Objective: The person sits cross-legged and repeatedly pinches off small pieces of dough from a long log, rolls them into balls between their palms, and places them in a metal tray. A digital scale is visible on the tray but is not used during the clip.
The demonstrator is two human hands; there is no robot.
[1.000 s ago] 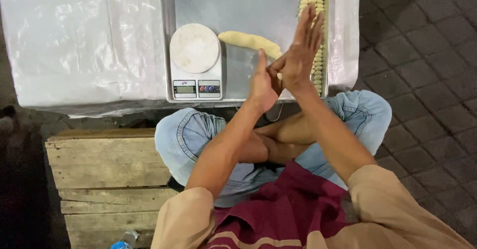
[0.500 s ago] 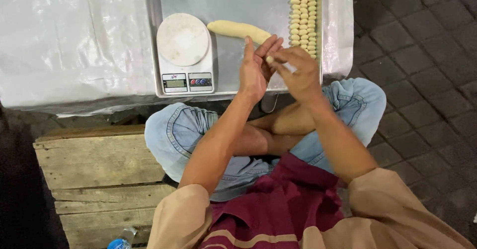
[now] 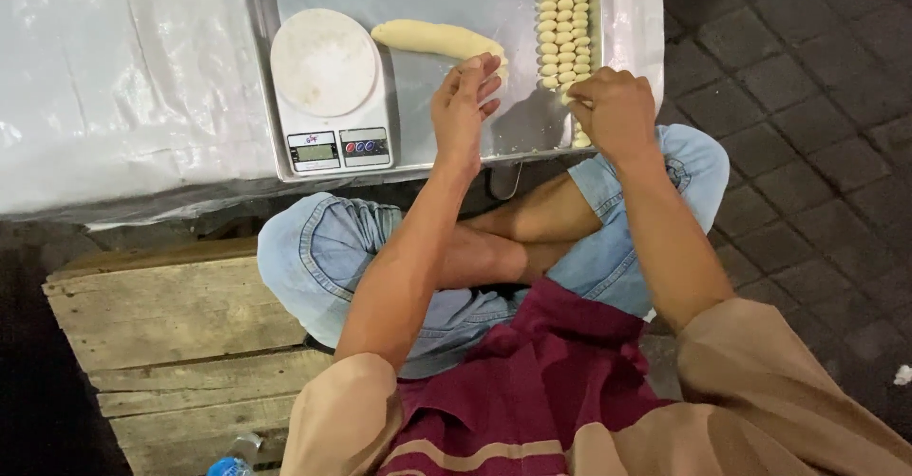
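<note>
A pale dough log lies on a metal tray beside a white kitchen scale. My left hand reaches over the tray with its fingers loosely together, their tips touching the log's near end. At the tray's right side are rows of several small dough pieces. My right hand is curled at the near end of those rows, pinching a small dough piece at its fingertips.
The tray rests on a low table covered with white plastic sheet. I sit cross-legged on a wooden pallet. A blue bottle cap shows at the lower left. Dark paving stones lie to the right.
My hands were pressed together above the tray, rolling a bit of dough. They have parted: the left went down to the log's end, the right carried the piece to the rows.
</note>
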